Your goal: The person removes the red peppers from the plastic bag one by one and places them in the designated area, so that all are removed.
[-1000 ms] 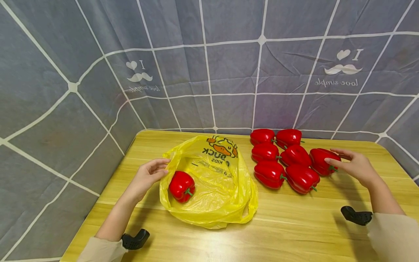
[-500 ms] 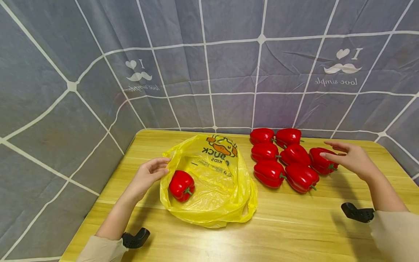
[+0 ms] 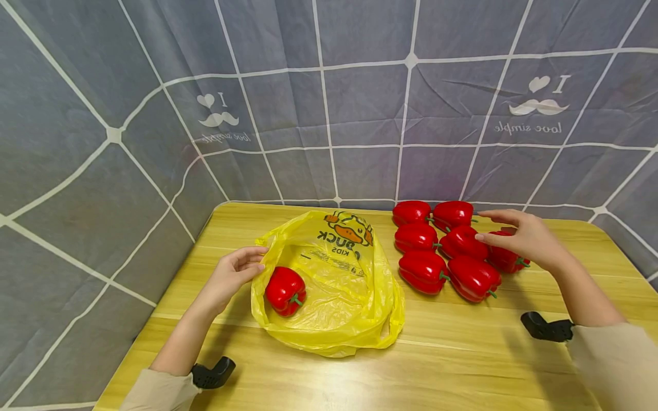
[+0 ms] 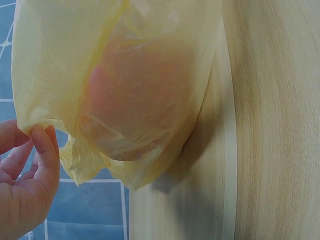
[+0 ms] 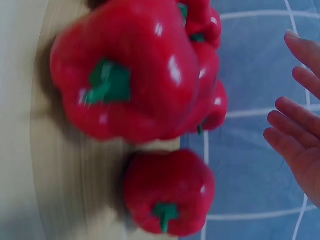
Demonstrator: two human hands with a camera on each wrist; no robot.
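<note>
A yellow plastic bag (image 3: 329, 345) with a duck print stands with its mouth open, one red bell pepper (image 3: 284, 290) lying inside at its left. My left hand (image 3: 231, 281) pinches the bag's left rim between thumb and fingers; in the left wrist view, the pepper shows dimly through the film. My right hand (image 3: 529, 237) hovers over the right side of a group of red peppers, fingers spread and nothing in them. Below it the rightmost pepper (image 3: 502, 260) is partly covered, and the thumb overlaps the middle pepper (image 3: 461, 244) in the head view.
Several more red peppers with green stems, such as the front left one (image 3: 422, 273), lie close together right of the bag. A wooden table (image 3: 452, 359) carries everything. Behind and to the left hangs a grey curtain (image 3: 360, 114) with white lines.
My right hand has left the rightmost pepper without it and moved left toward the middle of the group. The left hand and bag have stayed in place.
</note>
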